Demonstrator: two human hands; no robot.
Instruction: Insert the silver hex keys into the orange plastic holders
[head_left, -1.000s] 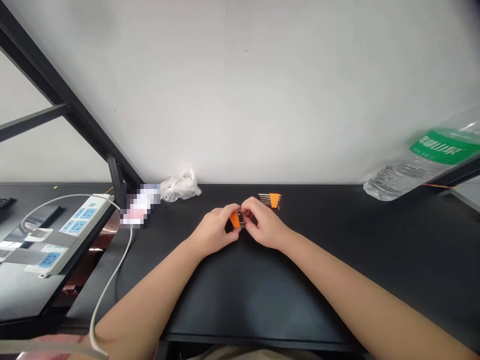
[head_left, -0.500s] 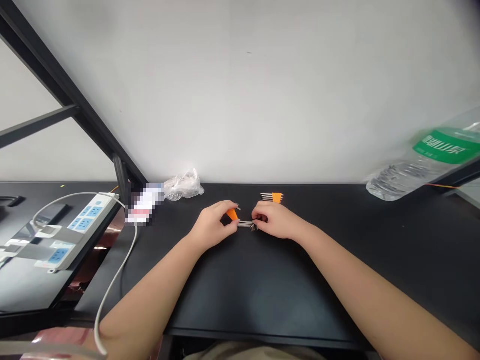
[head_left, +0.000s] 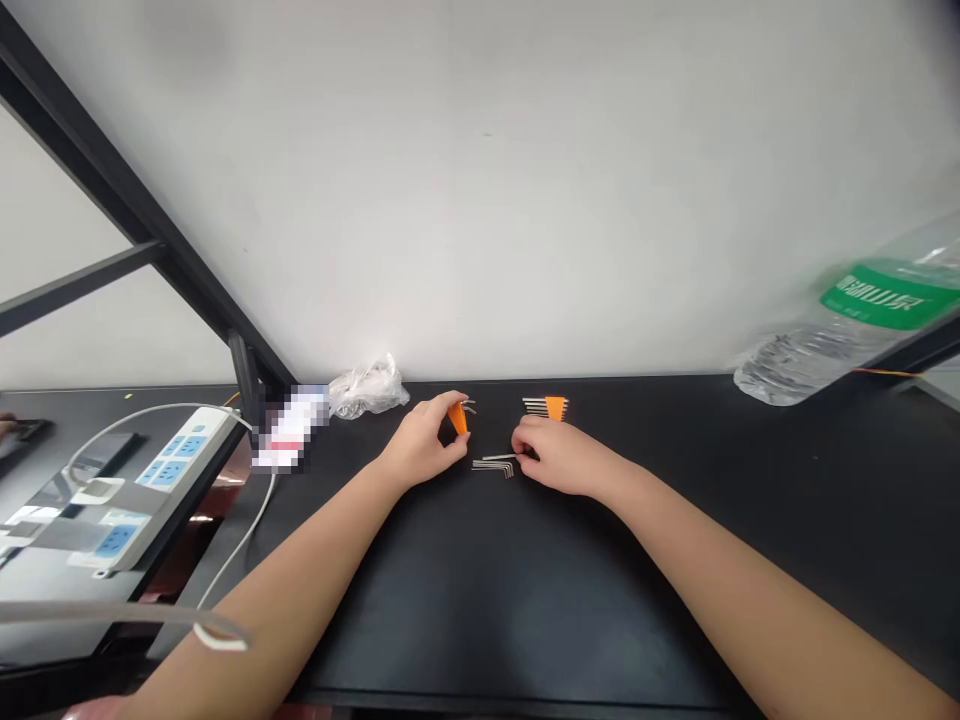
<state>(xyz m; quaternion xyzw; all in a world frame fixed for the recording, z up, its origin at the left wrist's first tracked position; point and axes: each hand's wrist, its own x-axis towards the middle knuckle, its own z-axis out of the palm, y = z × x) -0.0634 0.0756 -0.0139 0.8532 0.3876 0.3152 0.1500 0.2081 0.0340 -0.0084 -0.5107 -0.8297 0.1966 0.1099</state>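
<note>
Allen keys (head_left: 493,466) lie loose right by the relaxed, ungripping fingertips of the right hand (head_left: 559,455), while the left hand (head_left: 424,450) pinches an orange holder (head_left: 458,418) upright, keeping its slots reachable

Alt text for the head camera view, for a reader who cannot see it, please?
The left hand pinches an orange clip with hex keys over a black bench; the right hand sits beside loose hex keys. Another clipped set lies behind.

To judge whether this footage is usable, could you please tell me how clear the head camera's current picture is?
In the head view, light is soft and even, with faint shadows; the wide lens stretches the right forearm; a pixelated patch hides something beyond the left hand; the hex keys look thin but distinct.
</note>
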